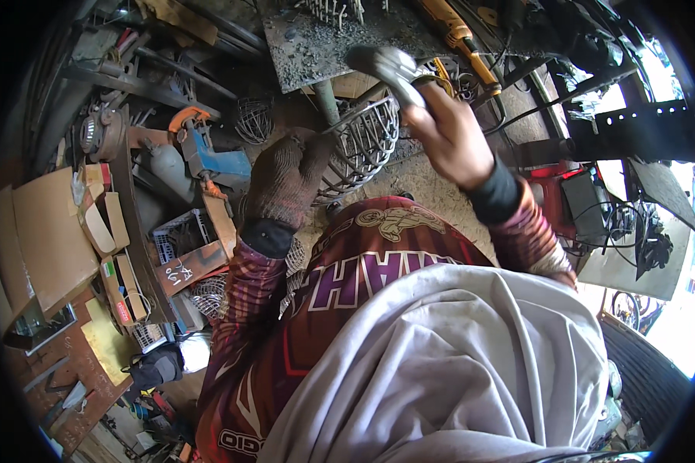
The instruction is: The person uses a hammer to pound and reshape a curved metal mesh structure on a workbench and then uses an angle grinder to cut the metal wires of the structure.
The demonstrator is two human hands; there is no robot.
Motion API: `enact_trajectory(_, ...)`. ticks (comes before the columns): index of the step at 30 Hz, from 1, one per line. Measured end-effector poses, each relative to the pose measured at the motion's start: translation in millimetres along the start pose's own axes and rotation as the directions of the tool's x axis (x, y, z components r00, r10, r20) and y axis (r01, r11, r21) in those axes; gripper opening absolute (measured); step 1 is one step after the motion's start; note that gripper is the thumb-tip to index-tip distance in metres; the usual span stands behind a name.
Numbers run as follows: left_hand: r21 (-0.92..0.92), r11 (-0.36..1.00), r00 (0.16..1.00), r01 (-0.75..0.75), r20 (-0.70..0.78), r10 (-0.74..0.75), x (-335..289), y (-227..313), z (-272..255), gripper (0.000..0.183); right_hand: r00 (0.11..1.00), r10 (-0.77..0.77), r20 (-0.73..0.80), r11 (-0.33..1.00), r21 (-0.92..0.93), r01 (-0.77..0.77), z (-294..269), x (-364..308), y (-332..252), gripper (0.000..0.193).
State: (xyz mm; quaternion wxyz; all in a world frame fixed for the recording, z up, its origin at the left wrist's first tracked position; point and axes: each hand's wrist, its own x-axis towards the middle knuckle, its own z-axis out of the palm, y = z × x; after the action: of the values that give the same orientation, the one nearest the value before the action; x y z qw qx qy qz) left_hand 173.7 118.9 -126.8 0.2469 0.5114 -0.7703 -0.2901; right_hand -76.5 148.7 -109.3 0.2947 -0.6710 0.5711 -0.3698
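My left hand [289, 174], in a dark knit work glove, is closed on the near-left rim of a wire basket [363, 147] made of bent metal rods. The basket is tilted on its side in front of me, below the metal worktable's edge. Bare, my right hand [448, 135] is wrapped round a hammer [394, 69], partly blurred. The hammer's metal head is raised just above the basket's far right side, apart from it as far as I can see. Its handle is mostly hidden by my fingers.
The metal worktable [297, 62] ahead is covered with dark grit. A yellow angle grinder [459, 31] lies at its right. A blue machine [216, 158] and cardboard boxes [50, 239] stand left. Another wire basket [255, 119] sits beyond my left hand.
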Motion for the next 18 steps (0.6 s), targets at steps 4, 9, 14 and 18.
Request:
enact_trajectory(4, 0.007, 0.997, 0.995, -0.072, -0.070, 0.073, 7.5, 8.2, -6.4, 0.023, 0.993, -0.086, -0.085, 0.980, 0.172, 0.100, 19.0, -60.6, 24.4, 0.040)
enact_trajectory(9, 0.033, 0.975, 0.961, -0.221, -0.163, 0.224, 17.0, 11.0, -2.4, 0.021, 0.998, -0.003, -0.065, 0.998, 0.062, 0.007, 37.9, -69.7, 24.9, 0.038)
enact_trajectory(14, -0.002, 0.987, 0.979, -0.160, -0.127, 0.158, 18.8, 26.2, -1.9, 0.024, 0.994, 0.063, -0.085, 0.998, -0.001, -0.064, 39.8, -64.3, 25.2, 0.035)
enact_trajectory(18, 0.155, 0.974, 0.985, -0.167, -0.028, 0.173, 17.2, 12.6, 3.6, 0.022, 0.989, 0.030, -0.147, 0.992, 0.125, -0.011, 30.2, -71.6, 17.4, 0.032)
